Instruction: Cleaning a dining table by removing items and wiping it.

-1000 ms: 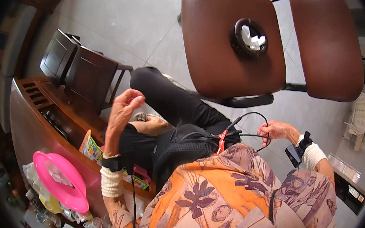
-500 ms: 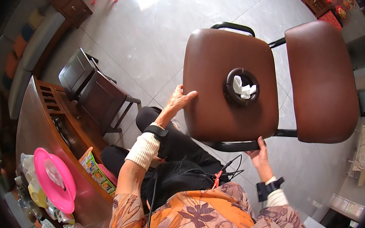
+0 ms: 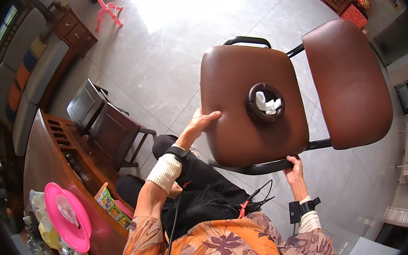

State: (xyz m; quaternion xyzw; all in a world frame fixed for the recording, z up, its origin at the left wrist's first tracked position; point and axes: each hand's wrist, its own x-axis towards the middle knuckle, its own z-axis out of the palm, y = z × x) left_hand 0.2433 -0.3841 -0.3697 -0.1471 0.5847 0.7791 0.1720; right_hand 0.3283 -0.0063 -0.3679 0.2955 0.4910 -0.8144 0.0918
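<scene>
Left hand: the left hand [image 3: 203, 122] lay flat, fingers spread, on the near left edge of the brown chair seat [image 3: 237, 91], gripping nothing.
Right hand: the right hand [image 3: 294, 168] curled its fingers around the black metal frame rail [image 3: 264, 168] under the seat's near right corner; closed on that rail.
Chair: the brown padded chair stood on the grey tile floor [image 3: 173, 36] right in front of the person's knees, its backrest [image 3: 348, 82] on the far right side of the seat and a black armrest loop [image 3: 247, 41] at the seat's far edge.
On the seat: a round dark bowl [image 3: 264, 103] with crumpled white paper inside sat near the seat's middle, well apart from both hands.
Step in hand: by my judgement, the chair was being taken hold of to shift or turn it, one hand steadying, one gripping.
Next move calls for: a level, slow pull, since the bowl sat loose and could slide.
Left of the chair: two dark wooden stools [image 3: 103, 125], a wooden desk [image 3: 48, 161], and a pink lid [image 3: 68, 210] on it.
</scene>
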